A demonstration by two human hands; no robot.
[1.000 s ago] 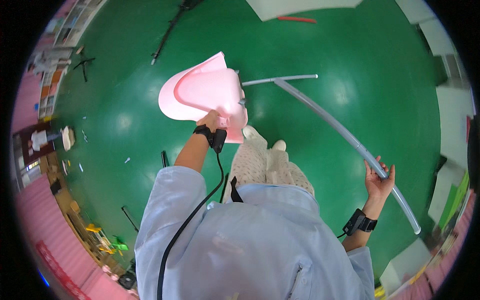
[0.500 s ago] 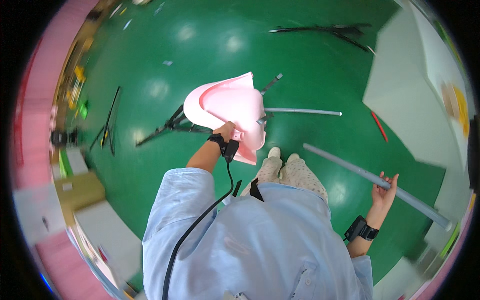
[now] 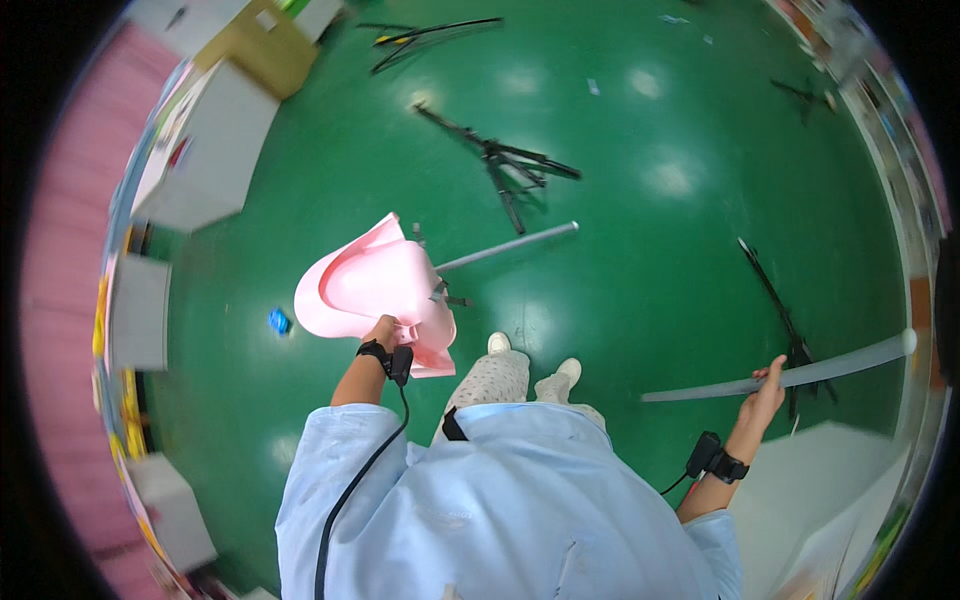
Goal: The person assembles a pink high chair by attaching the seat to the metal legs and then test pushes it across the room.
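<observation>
I stand on a green floor [image 3: 650,260] and look down my pale blue coat. My left hand [image 3: 381,331] grips the edge of a pink plastic chair seat shell [image 3: 375,285] held out in front of me, above the floor. My right hand [image 3: 768,385] is out to my right, closed around a long grey tube [image 3: 800,375] that runs roughly level from near my legs to the far right. Both wrists wear black bands with cables. My white shoes [image 3: 530,357] show below the shell.
A second grey tube [image 3: 510,246] lies on the floor ahead. Black folded stands [image 3: 505,160] lie scattered ahead, another [image 3: 775,300] to the right. White boxes and a cardboard box [image 3: 215,130] line the left. A white surface [image 3: 800,500] is at lower right. A small blue object [image 3: 278,321] lies left.
I have turned on the spot, so the floor and its objects have swung around. The pink shell stays in my left hand and the long tube in my right, now held more level.
</observation>
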